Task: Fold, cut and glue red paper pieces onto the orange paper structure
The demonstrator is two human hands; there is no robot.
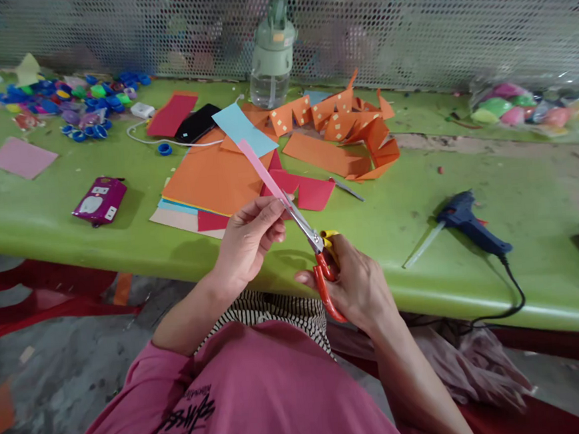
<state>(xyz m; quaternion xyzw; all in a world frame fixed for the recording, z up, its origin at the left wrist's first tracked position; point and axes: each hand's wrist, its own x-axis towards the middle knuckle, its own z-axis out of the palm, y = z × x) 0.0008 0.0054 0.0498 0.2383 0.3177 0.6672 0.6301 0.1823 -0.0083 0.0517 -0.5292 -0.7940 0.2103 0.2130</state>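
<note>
My left hand (pixel 254 238) pinches a narrow pink paper strip (pixel 262 171) near its lower end, and the strip points up and away over the table. In my right hand (pixel 362 279) are scissors (pixel 328 277) with red and yellow handles. Their blades meet the strip's end beside my left fingertips; whether they are cutting into it I cannot tell. Beyond the strip's far end lies a light blue paper piece (pixel 245 130). Orange sheets (pixel 211 183) and a notched red paper (pixel 315 188) are stacked under and around the strip.
A folded orange paper band (pixel 378 136) lies behind, near a water bottle (pixel 271 61). At right rests a glue gun (pixel 473 222) with its cord over the edge. Leftward are a purple box (pixel 100 200), a black phone (pixel 198 122) and colourful plastic pieces (pixel 77 103). Perforated metal (pixel 429 25) stands behind.
</note>
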